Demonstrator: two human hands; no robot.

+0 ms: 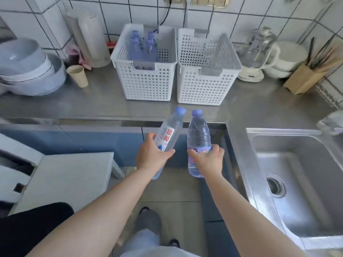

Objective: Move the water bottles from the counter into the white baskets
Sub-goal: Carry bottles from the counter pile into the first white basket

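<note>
My left hand grips a clear water bottle with a white and red label and a blue cap, tilted to the right. My right hand grips a second clear bottle with a purple label, held nearly upright. Both bottles hang in the air in front of the counter edge, caps close together. Two white perforated baskets stand side by side at the back of the steel counter. The left basket holds several blue-capped bottles in its far left part. No bottle shows inside the right basket.
A steel sink lies at the right. Stacked grey bowls and a beige cup stand at the left. A glass jug, white bowls and a wooden utensil holder sit at the back right. A white stool stands below the counter.
</note>
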